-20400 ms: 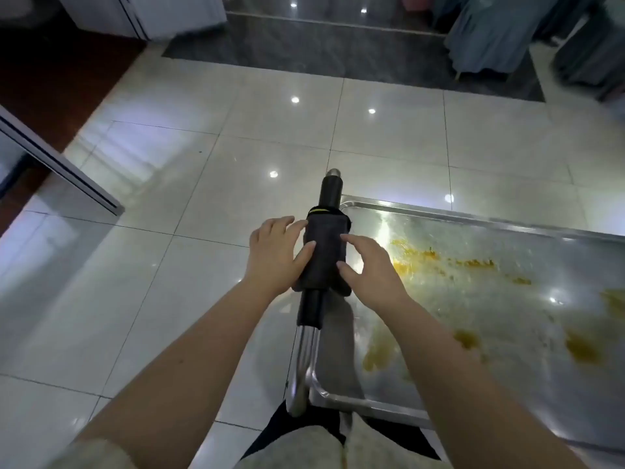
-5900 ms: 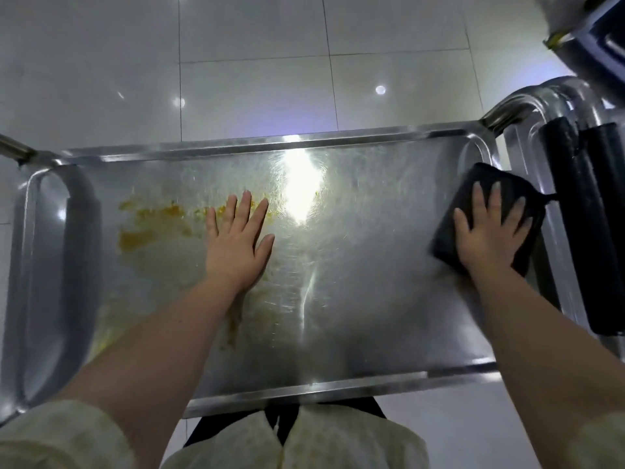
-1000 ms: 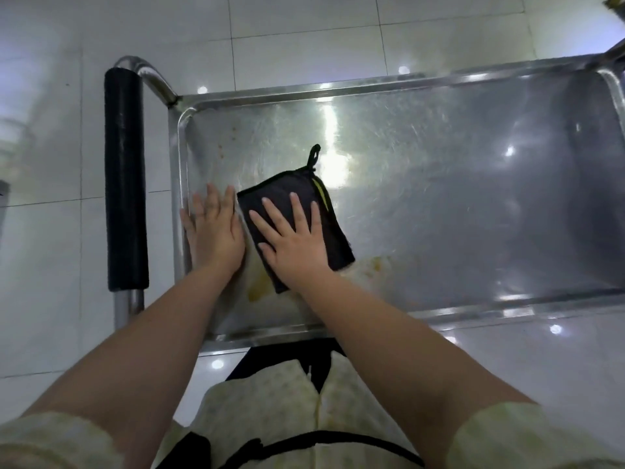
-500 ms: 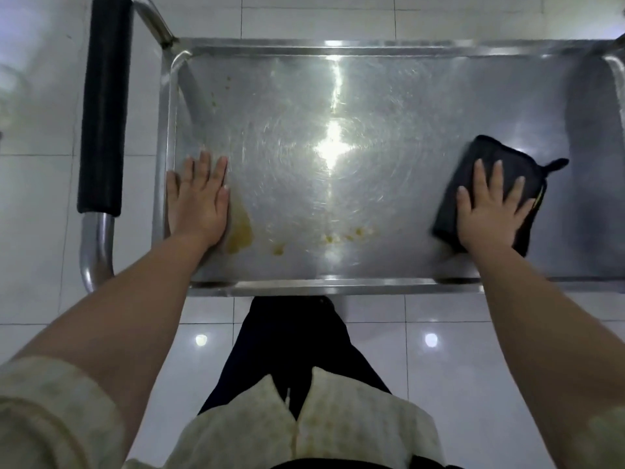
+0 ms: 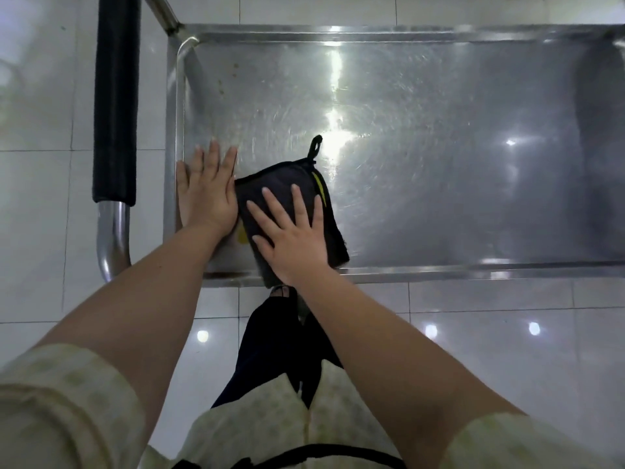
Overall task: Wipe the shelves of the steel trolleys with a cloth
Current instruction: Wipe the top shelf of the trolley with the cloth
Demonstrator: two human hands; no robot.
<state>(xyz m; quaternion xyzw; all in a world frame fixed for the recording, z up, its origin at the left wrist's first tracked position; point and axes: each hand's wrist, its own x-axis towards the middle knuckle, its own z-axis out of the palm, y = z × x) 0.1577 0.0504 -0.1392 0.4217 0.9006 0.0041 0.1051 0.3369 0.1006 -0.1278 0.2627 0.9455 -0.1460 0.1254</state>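
Steel shelf (image 5: 422,164) scuffed, glossy; right hand (image 5: 291,238) fingers splayed flat on black cloth (image 5: 287,184), left hand (image 5: 206,194) fingers together just left of it.

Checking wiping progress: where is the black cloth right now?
Head view: the black cloth lies on the steel shelf near its front-left corner, under the right hand and beside the left hand.

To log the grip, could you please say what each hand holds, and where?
Nothing is gripped: the right hand presses flat on the middle of the cloth; the left hand rests on the shelf.
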